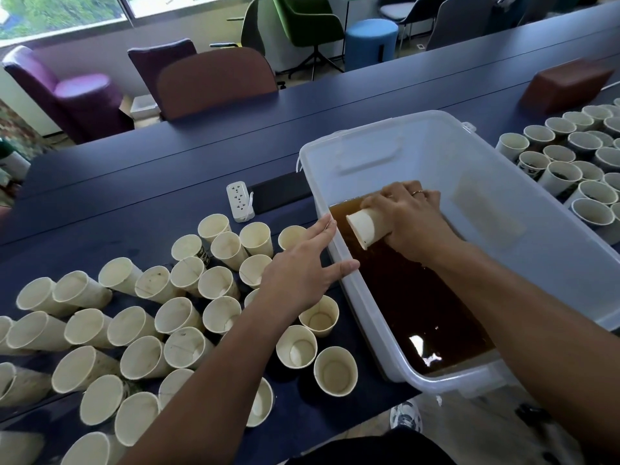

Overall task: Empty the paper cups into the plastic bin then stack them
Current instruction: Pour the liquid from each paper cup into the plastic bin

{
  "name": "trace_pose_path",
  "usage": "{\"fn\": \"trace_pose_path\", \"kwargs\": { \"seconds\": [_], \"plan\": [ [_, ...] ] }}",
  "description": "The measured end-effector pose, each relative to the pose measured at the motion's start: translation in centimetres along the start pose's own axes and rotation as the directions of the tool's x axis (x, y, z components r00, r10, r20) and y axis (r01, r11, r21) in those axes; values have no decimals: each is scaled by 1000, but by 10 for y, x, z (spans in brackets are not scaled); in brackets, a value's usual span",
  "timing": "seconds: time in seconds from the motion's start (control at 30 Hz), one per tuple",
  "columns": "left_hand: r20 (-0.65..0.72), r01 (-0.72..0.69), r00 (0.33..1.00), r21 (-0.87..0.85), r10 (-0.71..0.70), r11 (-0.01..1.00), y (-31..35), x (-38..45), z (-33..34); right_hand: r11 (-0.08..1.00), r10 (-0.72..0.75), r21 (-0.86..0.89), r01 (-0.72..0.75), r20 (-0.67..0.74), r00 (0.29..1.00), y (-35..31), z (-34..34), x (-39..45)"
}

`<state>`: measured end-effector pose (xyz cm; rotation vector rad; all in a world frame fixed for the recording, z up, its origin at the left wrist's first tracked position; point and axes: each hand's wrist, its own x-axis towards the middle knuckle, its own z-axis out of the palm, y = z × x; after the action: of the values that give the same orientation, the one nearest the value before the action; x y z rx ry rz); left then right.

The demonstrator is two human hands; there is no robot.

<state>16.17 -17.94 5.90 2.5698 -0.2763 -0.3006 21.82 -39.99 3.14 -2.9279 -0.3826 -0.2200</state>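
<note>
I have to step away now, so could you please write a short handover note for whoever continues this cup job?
Right hand: grips a tipped white paper cup over the brown liquid inside the translucent plastic bin.
Left hand: open, fingers resting on the bin's near rim.
Done: many emptied cups stand left of the bin, unstacked.
Left: the cluster of cups on the right, some with dark contents, needs emptying; then stack everything.
</note>
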Motion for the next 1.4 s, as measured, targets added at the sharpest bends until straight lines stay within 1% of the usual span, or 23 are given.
{"fn": "trace_pose_path", "kwargs": {
  "seconds": [0.07,0.1,0.17,0.2,0.3,0.33,0.37,0.43,0.5,0.6,0.67,0.77,0.9,1.0,1.07,1.2,1.23,1.27,1.3,1.37,1.4],
  "plan": [
    [1,3,1000,-2,-3,1000,0,0,-1,1000,6,-9,-5,75,997,-3,1,-3],
    [2,3,1000,-3,-3,1000,1,0,-1,1000,11,-5,-10,79,997,-3,1,-3],
    [3,1,1000,-6,-1,1000,2,0,-1,1000,20,7,-20,41,999,-1,-3,-2],
    [0,0,1000,-8,0,1000,2,0,-1,1000,31,2,-31,55,998,-2,-4,-2],
    [-8,-19,1000,-4,19,1000,1,0,0,996,88,-23,-85,233,969,-3,-6,-3],
    [-1,-31,1000,-19,31,999,0,-1,-2,994,103,-3,-106,268,958,-4,-9,-4],
    [6,-39,999,-70,39,997,-1,-1,-5,991,115,32,-129,276,954,-5,-14,-5],
    [-9,-33,999,-236,32,971,-3,-5,-15,977,140,126,-172,230,963,-11,-32,-3],
    [-91,-34,996,-355,2,934,-7,-14,-30,948,146,258,-185,164,976,-22,-54,0],
    [-245,-79,969,-461,-42,884,-16,-32,-58,893,37,443,-82,110,993,-56,-81,2],
    [-341,-90,934,-499,-101,862,-24,-46,-78,859,-67,513,-7,125,990,-88,-94,4],
    [-467,-88,868,-477,-167,874,-40,-71,-105,824,-212,557,106,130,969,-137,-98,13],
    [-559,-8,778,-466,-287,885,-75,-105,-129,781,-368,584,222,144,918,-202,-84,26],
    [-584,59,714,-500,-386,864,-109,-138,-138,745,-473,600,289,170,865,-250,-65,31],
    [-594,145,667,-488,-450,861,-133,-161,-138,735,-533,597,321,216,818,-282,-50,31],
    [-599,363,540,-468,-591,806,-187,-206,-126,675,-656,665,318,346,671,-334,-28,23],
    [-595,401,513,-472,-619,785,-200,-216,-121,674,-660,670,311,357,661,-346,-23,20],
    [-586,427,487,-487,-647,762,-211,-226,-116,677,-654,668,311,350,671,-359,-17,17],
    [-572,449,465,-504,-675,737,-222,-238,-111,683,-640,660,313,335,692,-374,-8,13],
    [-539,487,443,-526,-716,697,-236,-254,-102,715,-595,620,323,298,746,-400,8,8],
    [-529,494,426,-544,-734,678,-243,-264,-100,727,-586,597,338,285,758,-415,17,4]
  ]
}}
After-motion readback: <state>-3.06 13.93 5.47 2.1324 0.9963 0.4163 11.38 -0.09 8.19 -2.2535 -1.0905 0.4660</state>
